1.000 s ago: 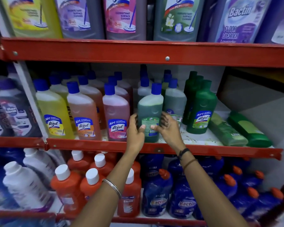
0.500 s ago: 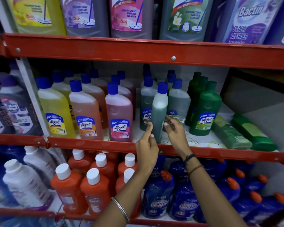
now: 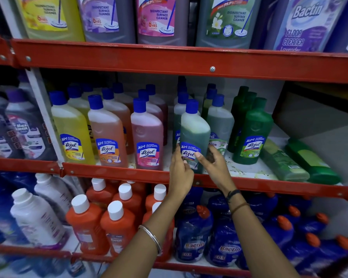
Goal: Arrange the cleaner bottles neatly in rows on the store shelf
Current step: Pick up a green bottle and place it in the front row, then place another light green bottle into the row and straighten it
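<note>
Setting: red metal store shelving [image 3: 129,173] in three tiers, each packed with cleaner bottles.
Lower tier: orange plastic bottles with white caps [image 3: 117,223] on the left, dark blue bottles with orange caps [image 3: 193,237] on the right, nearest the camera.
Left hand [image 3: 179,173]: reaches up over the middle shelf's front edge; fingers curled loosely against the lower left side of the bottle, on its label.
Right hand [image 3: 213,163]: fingers spread and bent round the bottle's lower right side, thumb on the label front.
Held bottle: green translucent Lizol bottle with a blue cap [image 3: 195,133], upright at the shelf front, between both hands, its base hidden behind the fingers.
Same row, left: pink Lizol bottle [image 3: 147,137], orange Lizol bottle [image 3: 107,135], yellow Lizol bottle [image 3: 72,131], labels facing out.
Right: dark green opaque bottle [image 3: 251,135] standing; two green bottles lying flat [image 3: 301,163] beyond it.
Behind: more blue-capped bottles in rows.
Top tier: large disinfectant jugs [image 3: 159,19].
</note>
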`<state>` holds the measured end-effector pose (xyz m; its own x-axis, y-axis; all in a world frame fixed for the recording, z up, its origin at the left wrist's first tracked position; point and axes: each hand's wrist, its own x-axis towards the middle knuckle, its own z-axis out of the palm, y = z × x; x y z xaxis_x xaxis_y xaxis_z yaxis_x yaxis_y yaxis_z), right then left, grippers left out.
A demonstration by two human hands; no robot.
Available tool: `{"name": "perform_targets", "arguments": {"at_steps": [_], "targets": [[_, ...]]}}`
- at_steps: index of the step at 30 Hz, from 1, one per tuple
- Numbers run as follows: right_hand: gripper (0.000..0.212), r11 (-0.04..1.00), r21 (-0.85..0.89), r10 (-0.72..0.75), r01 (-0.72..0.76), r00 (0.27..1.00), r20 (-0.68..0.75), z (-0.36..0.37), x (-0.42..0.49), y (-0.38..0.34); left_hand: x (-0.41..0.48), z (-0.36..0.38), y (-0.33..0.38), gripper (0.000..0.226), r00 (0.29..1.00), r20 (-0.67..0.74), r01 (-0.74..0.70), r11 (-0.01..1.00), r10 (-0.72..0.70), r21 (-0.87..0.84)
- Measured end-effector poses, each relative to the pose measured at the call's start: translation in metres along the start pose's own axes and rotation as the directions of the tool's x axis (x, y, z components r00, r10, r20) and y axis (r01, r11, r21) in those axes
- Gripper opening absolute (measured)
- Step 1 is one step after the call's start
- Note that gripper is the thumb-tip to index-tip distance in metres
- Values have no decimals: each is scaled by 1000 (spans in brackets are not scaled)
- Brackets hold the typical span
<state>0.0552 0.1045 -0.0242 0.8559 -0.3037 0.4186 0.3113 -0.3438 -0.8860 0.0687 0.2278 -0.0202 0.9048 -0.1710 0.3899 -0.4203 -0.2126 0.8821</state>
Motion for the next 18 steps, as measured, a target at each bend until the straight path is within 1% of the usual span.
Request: {"name": "perform_targets", "arguments": {"at_steps": [2, 7, 11, 13, 14, 15, 16, 18], "targets": [[40, 1000, 12, 6, -6, 1000, 5, -1, 2, 2, -1, 0, 1, 63, 1000, 7, 20, 1000, -20, 8], [34, 998, 27, 49, -51, 994, 98, 5, 9, -4, -10, -4, -5, 72, 997, -66, 35, 998, -32, 43], [43, 996, 24, 83, -87, 986, 143, 5, 9, -8, -13, -2, -6, 74, 998, -67, 26, 998, -22, 58], [44, 996, -17, 89, -88, 982, 166, 2, 5, -13, -16, 1, -4, 72, 998, -65, 26, 999, -23, 48], [47, 994, -59, 96, -87, 981, 170, 0, 2, -16, -18, 3, -2, 70, 996, -90, 25, 999, -21, 42], [50, 992, -97, 98, -82, 982, 164, -2, -2, -18, -21, 4, 1, 67, 990, -138, 2, 999, 3, 32], [49, 990, -116, 90, -75, 987, 133, -11, -9, -21, -25, 9, 7, 64, 979, -196, -63, 998, 65, 15], [34, 996, -88, 34, -30, 999, 37, -36, -22, -27, -32, 18, 21, 59, 926, -286, -259, 966, 245, -12]]}}
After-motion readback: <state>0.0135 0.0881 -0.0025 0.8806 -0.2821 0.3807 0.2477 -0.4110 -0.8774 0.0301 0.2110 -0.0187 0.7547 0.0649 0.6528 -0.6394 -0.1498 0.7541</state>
